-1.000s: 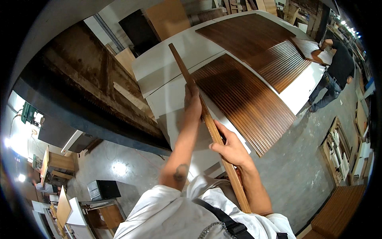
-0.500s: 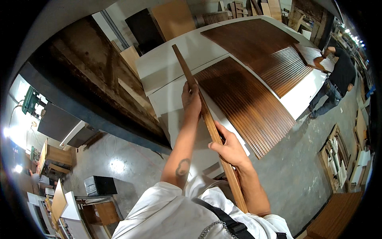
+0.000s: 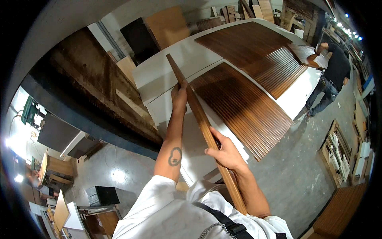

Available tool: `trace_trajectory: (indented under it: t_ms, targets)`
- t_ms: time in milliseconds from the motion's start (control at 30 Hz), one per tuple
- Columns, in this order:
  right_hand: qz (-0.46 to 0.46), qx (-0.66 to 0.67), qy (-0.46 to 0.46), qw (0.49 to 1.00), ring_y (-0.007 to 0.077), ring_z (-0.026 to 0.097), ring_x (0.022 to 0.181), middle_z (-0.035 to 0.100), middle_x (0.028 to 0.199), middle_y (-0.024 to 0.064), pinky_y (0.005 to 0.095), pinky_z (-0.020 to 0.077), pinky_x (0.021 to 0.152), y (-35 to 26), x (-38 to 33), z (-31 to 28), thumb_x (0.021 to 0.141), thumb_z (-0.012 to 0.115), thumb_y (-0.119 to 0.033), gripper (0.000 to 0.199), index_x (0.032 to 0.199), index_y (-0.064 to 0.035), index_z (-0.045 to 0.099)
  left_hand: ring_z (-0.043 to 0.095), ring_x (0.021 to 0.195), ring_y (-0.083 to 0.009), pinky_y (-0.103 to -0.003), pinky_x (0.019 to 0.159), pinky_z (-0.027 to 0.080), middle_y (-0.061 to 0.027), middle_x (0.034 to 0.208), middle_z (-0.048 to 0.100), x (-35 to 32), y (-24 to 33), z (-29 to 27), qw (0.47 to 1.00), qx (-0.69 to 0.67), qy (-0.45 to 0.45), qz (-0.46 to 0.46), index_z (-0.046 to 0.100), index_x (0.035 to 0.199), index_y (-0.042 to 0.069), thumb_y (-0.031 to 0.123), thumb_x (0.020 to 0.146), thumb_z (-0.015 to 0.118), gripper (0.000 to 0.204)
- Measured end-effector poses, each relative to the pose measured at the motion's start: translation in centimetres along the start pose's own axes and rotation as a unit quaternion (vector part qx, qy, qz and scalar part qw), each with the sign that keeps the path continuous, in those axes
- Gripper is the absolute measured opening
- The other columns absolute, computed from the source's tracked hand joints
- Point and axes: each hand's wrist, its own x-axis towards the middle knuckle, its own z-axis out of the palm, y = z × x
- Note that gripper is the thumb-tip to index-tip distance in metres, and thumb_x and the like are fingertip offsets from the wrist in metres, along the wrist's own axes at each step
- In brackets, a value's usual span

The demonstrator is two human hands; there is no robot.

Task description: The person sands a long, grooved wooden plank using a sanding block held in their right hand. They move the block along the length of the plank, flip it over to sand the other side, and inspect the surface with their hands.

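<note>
A long, narrow brown wooden strip (image 3: pixel 199 119) runs from near the person's chest up and away over the white worktop (image 3: pixel 175 63), its far end reaching above the worktop's bare left part. The left hand (image 3: pixel 180 95) grips the strip well up its length, fingers (image 3: pixel 175 92) clamped around its left edge with the forearm stretched out beneath. The right hand (image 3: pixel 225 151) holds the same strip nearer the body, fingers (image 3: pixel 213 149) wrapped over its upper face and clamped on it, thumb toward the far end. Just right of the strip, lying flat on the worktop, is a large slatted brown wooden panel (image 3: pixel 246 107), its ribs running along its length; its nearest corner juts past the worktop's edge, over the grey concrete floor (image 3: pixel 302 179). Beyond that panel, farther from the strip, lie two more dark slatted panels (image 3: pixel 258 51) side by side on the same worktop. At the worktop's far right corner, well apart from the strip, another person (image 3: pixel 332 75) in a dark top and jeans bends over the surface. Left of the strip, past the worktop's edge, a long stack of dark rough boards (image 3: pixel 91 87) runs alongside.
</note>
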Motion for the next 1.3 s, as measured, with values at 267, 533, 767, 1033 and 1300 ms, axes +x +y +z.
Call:
trace_trajectory:
  t_ms: [267, 533, 767, 1033, 1300]
  targets:
    - [-0.015, -0.018, 0.006, 1.000, 0.0217, 0.061, 0.107, 0.063, 0.122, 0.0210, 0.0289, 0.0467, 0.095, 1.0, 0.2, 0.1, 0.077, 0.072, -0.016, 0.086, 0.149, 0.0117, 0.035, 0.047, 0.129, -0.0257, -0.038, 0.106, 0.039, -0.0104, 0.145, 0.048, -3.0, -0.9, 0.1, 0.988, -0.132, -0.080, 0.020, 0.030, 0.158, 0.010, 0.025, 0.104, 0.048, 0.059]
    - [-0.009, 0.006, -0.001, 1.000, 0.0203, 0.060, 0.106, 0.063, 0.120, 0.0187, 0.0287, 0.0463, 0.095, 1.4, 0.2, 0.3, 0.077, 0.071, -0.013, 0.085, 0.150, 0.0115, 0.033, 0.056, 0.105, -0.0183, -0.030, 0.093, 0.046, -0.0062, 0.113, 0.062, -1.7, -2.2, 0.2, 0.986, -0.145, -0.048, 0.071, 0.042, 0.148, 0.004, 0.018, 0.101, 0.051, 0.050]
    - [-0.027, -0.029, 0.021, 0.999, 0.0193, 0.061, 0.098, 0.064, 0.115, 0.0170, 0.0278, 0.0483, 0.089, 2.4, 0.1, -0.1, 0.078, 0.071, -0.015, 0.084, 0.149, 0.0117, 0.034, 0.049, 0.128, -0.0277, -0.043, 0.107, 0.040, -0.0142, 0.139, 0.055, 3.6, -1.5, 0.0, 0.997, -0.044, -0.026, -0.051, 0.048, 0.143, 0.002, 0.048, 0.097, 0.062, 0.067]
    - [-0.012, -0.004, -0.013, 1.000, 0.0170, 0.060, 0.095, 0.064, 0.109, 0.0145, 0.0271, 0.0484, 0.086, 1.8, 0.3, 0.0, 0.079, 0.070, -0.015, 0.083, 0.149, 0.0112, 0.034, 0.060, 0.111, -0.0291, -0.038, 0.093, 0.051, -0.0179, 0.130, 0.059, 11.3, -1.8, -1.5, 0.997, -0.070, -0.029, 0.031, 0.043, 0.147, -0.004, 0.044, 0.099, 0.060, 0.070]
    - [-0.020, -0.017, -0.001, 1.000, 0.0233, 0.060, 0.115, 0.060, 0.130, 0.0221, 0.0301, 0.0456, 0.099, 2.0, 0.3, -0.5, 0.079, 0.071, -0.018, 0.085, 0.149, 0.0110, 0.034, 0.055, 0.114, -0.0284, -0.038, 0.102, 0.044, -0.0169, 0.127, 0.057, 12.4, -5.5, -0.6, 0.987, -0.144, 0.055, 0.051, 0.039, 0.149, -0.003, 0.035, 0.107, 0.041, 0.057]
